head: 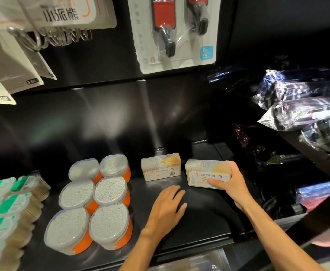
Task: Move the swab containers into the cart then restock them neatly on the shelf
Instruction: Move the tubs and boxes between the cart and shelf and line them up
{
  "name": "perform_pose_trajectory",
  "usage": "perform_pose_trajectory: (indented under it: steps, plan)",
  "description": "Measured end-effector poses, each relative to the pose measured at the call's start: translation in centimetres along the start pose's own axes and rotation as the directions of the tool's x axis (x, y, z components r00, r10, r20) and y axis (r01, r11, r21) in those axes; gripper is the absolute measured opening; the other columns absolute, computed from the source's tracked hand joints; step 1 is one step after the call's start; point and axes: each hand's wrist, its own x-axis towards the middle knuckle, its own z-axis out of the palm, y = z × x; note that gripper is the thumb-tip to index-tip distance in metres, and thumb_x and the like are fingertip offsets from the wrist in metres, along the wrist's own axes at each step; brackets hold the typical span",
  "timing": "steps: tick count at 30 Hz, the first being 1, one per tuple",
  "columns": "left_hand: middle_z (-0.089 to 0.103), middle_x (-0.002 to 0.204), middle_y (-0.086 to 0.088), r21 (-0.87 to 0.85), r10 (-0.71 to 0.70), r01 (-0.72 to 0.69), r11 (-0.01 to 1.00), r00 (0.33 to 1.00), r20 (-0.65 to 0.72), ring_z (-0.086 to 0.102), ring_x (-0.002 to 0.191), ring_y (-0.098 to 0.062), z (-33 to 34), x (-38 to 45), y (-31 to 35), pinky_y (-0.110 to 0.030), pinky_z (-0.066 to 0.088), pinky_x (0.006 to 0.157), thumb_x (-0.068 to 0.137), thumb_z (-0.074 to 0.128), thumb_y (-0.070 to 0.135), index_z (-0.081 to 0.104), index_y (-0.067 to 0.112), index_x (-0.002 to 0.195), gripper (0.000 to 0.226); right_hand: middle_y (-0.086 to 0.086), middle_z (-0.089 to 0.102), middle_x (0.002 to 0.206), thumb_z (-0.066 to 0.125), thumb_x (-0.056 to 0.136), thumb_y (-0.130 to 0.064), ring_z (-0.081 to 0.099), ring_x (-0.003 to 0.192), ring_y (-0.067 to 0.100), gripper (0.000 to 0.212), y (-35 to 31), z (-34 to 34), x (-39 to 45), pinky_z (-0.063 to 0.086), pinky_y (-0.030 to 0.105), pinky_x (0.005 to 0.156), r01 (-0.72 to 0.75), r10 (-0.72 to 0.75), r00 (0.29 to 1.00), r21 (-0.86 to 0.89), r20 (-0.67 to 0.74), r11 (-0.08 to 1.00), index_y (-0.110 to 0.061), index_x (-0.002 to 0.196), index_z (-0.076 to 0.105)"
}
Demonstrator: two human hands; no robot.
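Two bare hands and forearms are showing above the black shelf [209,216]. The left hand [168,206] is showing over the middle of the shelf, its back facing the camera, with slim fingers and smooth knuckles. Its forearm [140,249] is running uncovered across the shelf's front edge. The right hand [232,182] is showing over the shelf's right part, its thumb displaying a short, pale, trimmed nail. The right forearm [277,235] is showing bare past the shelf's right front corner, lean, with the wrist bone standing out.
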Motion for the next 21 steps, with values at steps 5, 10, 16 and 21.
perform_pose_trajectory:
  steps: [5, 10, 16, 21]
  plan:
    - [0.066, 0.114, -0.003, 0.080, 0.126, -0.136, 0.988, 0.985, 0.115, 0.063, 0.108, -0.017, 0.1, -0.6, -0.9, -0.026, 0.050, 0.093, 0.082, 0.067, 0.035, 0.069, 0.017, 0.108, 0.032, -0.004, 0.066, 0.104, 0.089, 0.059, -0.003, 0.067, 0.093, 0.005, 0.063, 0.5, -0.2, 1.5, 0.053, 0.014, 0.065, -0.023, 0.024, 0.999, -0.044, 0.036, 0.999, -0.024, 0.106, 0.052]
    - [0.066, 0.114, -0.001, 0.108, 0.147, -0.162, 0.981, 0.979, 0.139, 0.061, 0.110, -0.015, 0.0, -0.8, -0.7, -0.025, 0.049, 0.094, 0.083, 0.064, 0.036, 0.068, 0.020, 0.107, 0.030, -0.008, 0.065, 0.103, 0.090, 0.060, -0.009, 0.064, 0.096, 0.007, 0.063, 0.8, -0.5, 2.2, 0.052, 0.020, 0.073, -0.037, 0.042, 0.999, -0.119, 0.035, 0.992, -0.023, 0.108, 0.052]
    - [0.067, 0.113, 0.004, 0.084, 0.134, -0.148, 0.985, 0.980, 0.150, 0.062, 0.110, -0.011, -0.3, -1.0, -0.3, -0.021, 0.047, 0.095, 0.077, 0.069, 0.038, 0.070, 0.024, 0.107, 0.033, -0.011, 0.060, 0.102, 0.089, 0.061, -0.010, 0.059, 0.093, 0.005, 0.071, 1.2, 0.3, 1.4, 0.042, 0.011, 0.071, -0.030, 0.005, 0.993, -0.200, -0.121, 0.979, -0.025, 0.113, 0.044]
    - [0.068, 0.112, 0.005, 0.070, 0.110, -0.123, 0.990, 0.981, 0.160, 0.063, 0.109, -0.010, -0.3, -1.0, -0.2, -0.022, 0.047, 0.094, 0.073, 0.074, 0.038, 0.071, 0.025, 0.105, 0.035, -0.006, 0.063, 0.096, 0.089, 0.062, -0.009, 0.060, 0.083, 0.005, 0.059, 1.8, 0.7, 1.4, 0.042, 0.008, 0.063, -0.044, -0.007, 0.973, -0.216, -0.230, 0.975, -0.019, 0.103, 0.048]
